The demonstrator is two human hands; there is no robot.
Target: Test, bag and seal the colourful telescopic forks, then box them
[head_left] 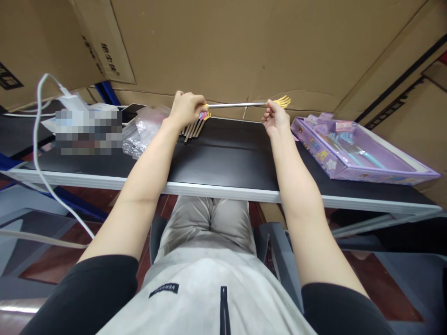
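A telescopic back scratcher (237,105) with a yellow claw head is stretched out level above the far part of the table. My left hand (186,108) is closed around its yellow handle end. At the other end, my right hand (275,118) pinches the rod just below the claw, which sticks out past the fingers to the right. Several more back scratchers (193,130) with metal rods and coloured ends lie side by side on the table, just under my left hand and partly hidden by it.
A purple display box (380,174) with light blue back scratchers inside stands on the right. Crumpled clear plastic bags (139,135) lie left of my left forearm. A white cable (37,125) hangs over the black table's (226,158) left edge. Cardboard (223,51) walls off the back.
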